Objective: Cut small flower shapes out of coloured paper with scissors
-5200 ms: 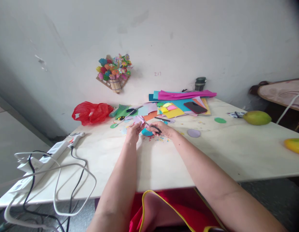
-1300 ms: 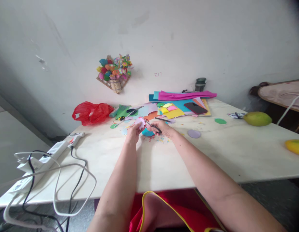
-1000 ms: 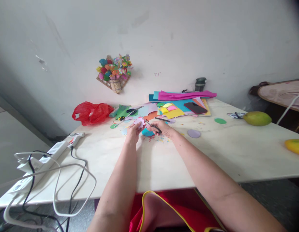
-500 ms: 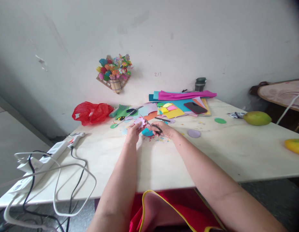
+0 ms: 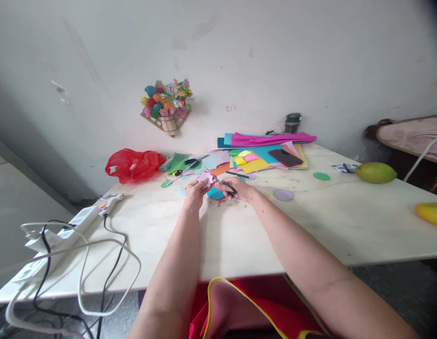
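Pinched in my left hand (image 5: 195, 194) is a pink paper flower (image 5: 205, 178) with a scalloped edge. My right hand (image 5: 239, 189) is closed around the dark handles of a pair of scissors (image 5: 230, 188), whose blades point up and left beside the flower's right edge. Below both hands, a blue paper piece (image 5: 215, 193) lies on the table, partly covered by my fingers. Small coloured paper scraps (image 5: 236, 202) are scattered around it. Whether the blades touch the paper, I cannot tell.
A red plastic bag (image 5: 135, 165) lies at the back left, and a white power strip (image 5: 59, 242) with cables at the left edge. Coloured paper sheets (image 5: 266, 153) and a phone (image 5: 285, 157) lie behind my hands. A lilac disc (image 5: 284, 194) and a mango (image 5: 376, 173) are right.
The pink flower has turned or shifted very slightly in my left hand. The scissors and my right hand stay almost in place.
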{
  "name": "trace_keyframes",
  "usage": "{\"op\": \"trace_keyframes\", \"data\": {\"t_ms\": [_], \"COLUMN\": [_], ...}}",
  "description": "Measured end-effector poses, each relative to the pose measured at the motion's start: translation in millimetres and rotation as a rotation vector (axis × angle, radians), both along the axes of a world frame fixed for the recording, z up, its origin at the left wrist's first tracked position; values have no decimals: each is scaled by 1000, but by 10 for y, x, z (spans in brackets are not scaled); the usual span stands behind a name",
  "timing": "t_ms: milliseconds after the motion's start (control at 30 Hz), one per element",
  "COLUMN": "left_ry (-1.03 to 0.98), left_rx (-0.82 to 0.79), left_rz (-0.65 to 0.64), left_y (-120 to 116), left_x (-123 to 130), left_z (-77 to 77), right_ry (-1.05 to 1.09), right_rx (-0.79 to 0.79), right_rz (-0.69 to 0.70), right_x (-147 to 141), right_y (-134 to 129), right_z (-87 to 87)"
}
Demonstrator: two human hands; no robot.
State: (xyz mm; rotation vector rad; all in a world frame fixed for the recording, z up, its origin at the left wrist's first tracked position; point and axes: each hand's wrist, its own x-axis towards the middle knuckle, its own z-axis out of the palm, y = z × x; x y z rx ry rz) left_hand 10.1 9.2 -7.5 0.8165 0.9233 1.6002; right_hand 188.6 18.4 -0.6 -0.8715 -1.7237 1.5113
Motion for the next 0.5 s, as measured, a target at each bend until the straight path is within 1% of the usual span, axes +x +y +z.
{"op": "trace_keyframes", "data": {"t_ms": [233, 500], "left_ry": [11, 16], "left_rx": [3, -4], "left_rz": [-10, -5], "left_y": [4, 4], "left_x": [-10, -12], "left_z": [-8, 1], "right_ry": [-18, -14], "right_rx": [5, 32], "right_rz": [-16, -27], "right_x": [4, 1], "right_y": [-46, -40], "right_z": [52, 50]}}
